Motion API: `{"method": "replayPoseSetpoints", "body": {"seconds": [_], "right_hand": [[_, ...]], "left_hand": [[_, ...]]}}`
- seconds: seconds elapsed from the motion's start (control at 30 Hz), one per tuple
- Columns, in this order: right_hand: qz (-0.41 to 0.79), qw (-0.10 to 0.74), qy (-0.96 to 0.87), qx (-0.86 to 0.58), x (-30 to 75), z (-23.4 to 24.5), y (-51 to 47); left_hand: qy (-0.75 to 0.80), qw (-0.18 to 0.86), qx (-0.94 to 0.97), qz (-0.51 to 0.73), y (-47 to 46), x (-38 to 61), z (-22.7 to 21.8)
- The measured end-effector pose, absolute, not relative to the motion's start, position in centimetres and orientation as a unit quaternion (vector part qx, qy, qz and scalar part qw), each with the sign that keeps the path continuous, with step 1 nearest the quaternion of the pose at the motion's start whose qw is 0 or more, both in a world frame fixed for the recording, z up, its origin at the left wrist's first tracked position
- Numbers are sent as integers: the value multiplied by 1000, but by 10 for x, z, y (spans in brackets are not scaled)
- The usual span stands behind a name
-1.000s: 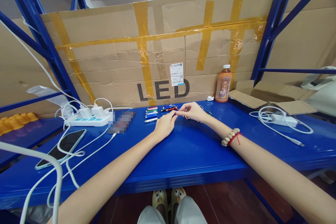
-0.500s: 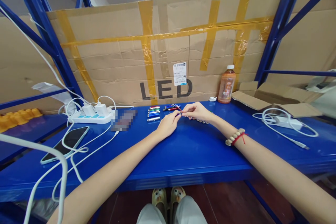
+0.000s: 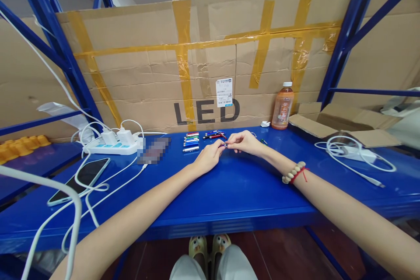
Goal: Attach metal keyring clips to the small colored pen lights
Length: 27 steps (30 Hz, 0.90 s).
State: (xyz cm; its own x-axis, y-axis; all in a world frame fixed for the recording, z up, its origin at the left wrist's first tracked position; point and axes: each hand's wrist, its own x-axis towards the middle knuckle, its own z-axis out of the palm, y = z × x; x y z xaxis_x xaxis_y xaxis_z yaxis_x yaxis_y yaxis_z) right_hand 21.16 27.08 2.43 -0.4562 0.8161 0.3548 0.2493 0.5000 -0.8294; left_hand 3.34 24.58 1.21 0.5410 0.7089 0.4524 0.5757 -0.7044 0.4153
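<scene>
My left hand is closed, its thumb and fingertips pinching a small shiny bluish piece. Against that piece my right hand also pinches; the piece is too small to name. Just left of the hands lies a row of slim metallic tubes, silver, blue, green and red, resembling small pens. Behind my fingers sits a loose group of blue and red tubes. A small green piece rests right of my right hand.
A juice bottle and crumpled white paper stand at the back. An open carton and a white cable lie right. On the left are a power strip, a phone and looping cords.
Both hands stay pinched together at nearly the same spot. My right hand's fingers and wrist have turned slightly, and the small pieces seen beneath it before are now mostly hidden.
</scene>
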Motion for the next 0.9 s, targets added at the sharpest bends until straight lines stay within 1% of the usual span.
{"method": "replayPoseSetpoints", "body": {"seconds": [0.17,0.43,0.67,0.8,0.9], "right_hand": [[351,396,-778,-339,210,26,268],[320,390,-779,-373,206,28,264],[318,425,-750,-395,191,29,259],[318,441,-734,-407,189,32,263],[280,468,-709,-446,206,37,271]], "left_hand": [[350,111,870,328,245,33,13],[356,119,861,343,243,34,15],[387,88,837,377,246,36,11],[397,90,818,407,249,39,10],[404,82,811,414,247,40,12]]}}
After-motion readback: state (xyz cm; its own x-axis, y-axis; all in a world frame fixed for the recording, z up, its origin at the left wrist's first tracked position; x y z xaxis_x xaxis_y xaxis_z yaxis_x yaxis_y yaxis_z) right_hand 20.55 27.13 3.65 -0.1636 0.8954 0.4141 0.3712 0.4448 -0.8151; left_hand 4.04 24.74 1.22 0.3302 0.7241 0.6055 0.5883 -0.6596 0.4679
